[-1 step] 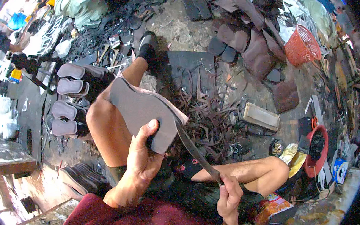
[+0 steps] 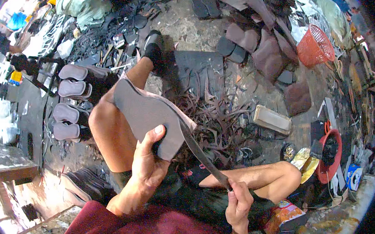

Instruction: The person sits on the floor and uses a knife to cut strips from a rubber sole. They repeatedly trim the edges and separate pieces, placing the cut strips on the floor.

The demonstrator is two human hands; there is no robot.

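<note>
My left hand (image 2: pixel 150 156) grips a grey shoe sole (image 2: pixel 147 113) by its narrower near end, thumb pressed on the flat face and fingers hidden underneath. A ragged pinkish edge shows along the sole's far right side. From that side a long dark strip (image 2: pixel 206 157) slants down to my right hand (image 2: pixel 238 203), whose fingers are closed on its near end. The strip looks taut; whether it is still joined to the sole, I cannot tell. Below and beyond it, a heap of curled dark offcut strips (image 2: pixel 214 115) covers the floor between my legs.
Stacks of grey soles (image 2: pixel 68 112) stand left of my knee, with more soles (image 2: pixel 84 183) nearer me. Dark sheets (image 2: pixel 270 57), an orange basket (image 2: pixel 315 46), a pale rectangular block (image 2: pixel 272 119) and a red tub (image 2: pixel 329 155) lie to the right. Another person's arm (image 2: pixel 15 49) shows far left.
</note>
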